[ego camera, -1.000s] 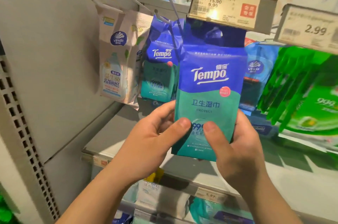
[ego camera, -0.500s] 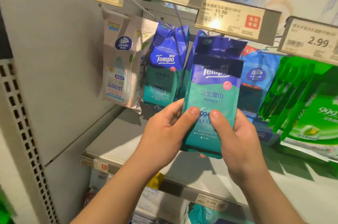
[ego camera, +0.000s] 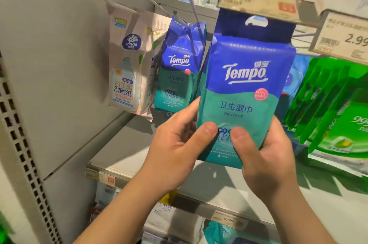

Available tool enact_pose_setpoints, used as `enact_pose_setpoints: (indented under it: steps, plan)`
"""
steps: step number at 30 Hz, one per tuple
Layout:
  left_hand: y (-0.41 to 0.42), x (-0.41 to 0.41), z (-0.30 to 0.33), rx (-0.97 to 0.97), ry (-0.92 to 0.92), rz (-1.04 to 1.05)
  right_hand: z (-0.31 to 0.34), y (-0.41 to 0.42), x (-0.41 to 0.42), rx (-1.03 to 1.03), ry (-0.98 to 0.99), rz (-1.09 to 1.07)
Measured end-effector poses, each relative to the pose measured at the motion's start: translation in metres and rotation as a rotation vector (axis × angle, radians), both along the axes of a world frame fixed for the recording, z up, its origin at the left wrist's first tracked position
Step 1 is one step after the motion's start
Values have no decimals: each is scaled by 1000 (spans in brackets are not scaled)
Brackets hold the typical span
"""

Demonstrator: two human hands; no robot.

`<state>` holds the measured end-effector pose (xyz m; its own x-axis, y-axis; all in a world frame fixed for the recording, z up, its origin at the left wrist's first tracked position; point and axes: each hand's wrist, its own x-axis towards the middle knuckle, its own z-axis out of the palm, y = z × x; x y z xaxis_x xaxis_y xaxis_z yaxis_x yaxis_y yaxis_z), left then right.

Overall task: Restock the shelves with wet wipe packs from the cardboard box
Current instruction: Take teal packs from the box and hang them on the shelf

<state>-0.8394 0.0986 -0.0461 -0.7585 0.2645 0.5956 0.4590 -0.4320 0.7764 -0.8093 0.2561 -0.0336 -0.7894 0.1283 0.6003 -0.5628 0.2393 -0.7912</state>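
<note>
I hold a blue and teal Tempo wet wipe pack point(ego camera: 245, 88) upright in front of the shelf, its hang hole near the price strip above. My left hand point(ego camera: 175, 148) grips its lower left edge, thumb on the front. My right hand point(ego camera: 266, 156) grips the lower right corner, thumb on the front too. Matching Tempo packs point(ego camera: 179, 68) hang on a peg just left of and behind it. The cardboard box is out of view.
A pale Vinda pack point(ego camera: 129, 64) hangs at the left. Green packs point(ego camera: 334, 104) hang at the right. Price tags point(ego camera: 342, 34) run along the top. A grey shelf board point(ego camera: 123, 152) lies below my hands, with more packs under it. A perforated upright point(ego camera: 23, 144) stands at the left.
The pack had tilted back toward the pegs half a second ago; now it is upright again, nearer the camera and slightly higher. Both hands keep their grip.
</note>
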Motion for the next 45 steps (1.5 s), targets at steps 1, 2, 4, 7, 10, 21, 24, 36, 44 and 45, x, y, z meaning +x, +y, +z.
enact_pose_setpoints:
  steps: [1, 2, 4, 7, 10, 21, 24, 36, 44, 45]
  plan:
    - [1, -1, 4, -9, 11, 12, 4, -1, -1, 6, 4, -11]
    - [1, -2, 8, -21, 15, 24, 7, -2, -3, 0, -4, -26]
    - [3, -4, 13, -41, -6, 48, 9, -3, -8, -42, -39, -48]
    - [7, -9, 13, -72, -78, 79, 7, -4, -14, -76, -96, -88]
    - [9, -13, 8, -96, -145, 106, 5, -4, -18, -86, -150, -92]
    - [3, -7, 2, -24, -4, 71, 3, -3, -5, -34, 1, -5]
    - [2, -7, 6, -15, 53, 95, 9, -4, -3, -33, 75, 20]
    - [9, -11, 18, -52, -32, 81, 15, -4, -10, -86, -60, -71]
    - [9, -16, 7, -121, -163, 113, 8, -3, -17, -82, -182, -91]
    - [9, -16, 5, -129, -166, 111, 7, -3, -17, -87, -192, -87]
